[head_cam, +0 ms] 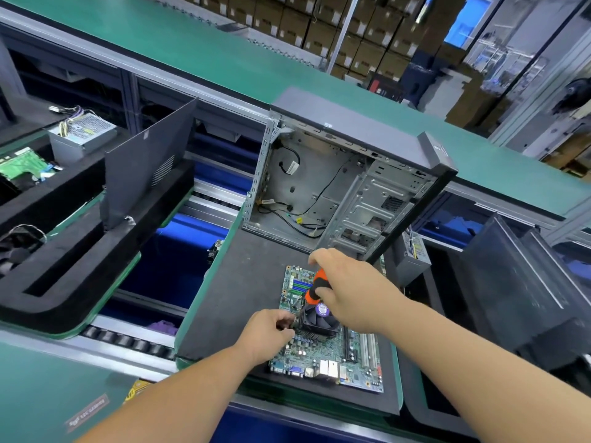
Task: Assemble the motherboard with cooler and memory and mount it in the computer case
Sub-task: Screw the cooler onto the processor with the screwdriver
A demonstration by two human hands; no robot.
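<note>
A green motherboard (pixel 323 353) lies flat on a dark foam pallet (pixel 243 282). A black fan cooler (pixel 319 319) with a purple hub sits on it. My right hand (pixel 348 289) grips an orange and black screwdriver (pixel 315 287) whose shaft points down at the cooler's left corner. My left hand (pixel 268 330) pinches near that corner with curled fingers; what it pinches is too small to tell. Behind the board stands the open grey computer case (pixel 348 177), loose black cables inside it.
A dark case side panel (pixel 150 167) leans upright in the neighbouring pallet on the left. A power supply (pixel 83 132) and another green board (pixel 19 163) lie far left. A black case (pixel 518 282) stands at right. Roller conveyor rails run below the pallets.
</note>
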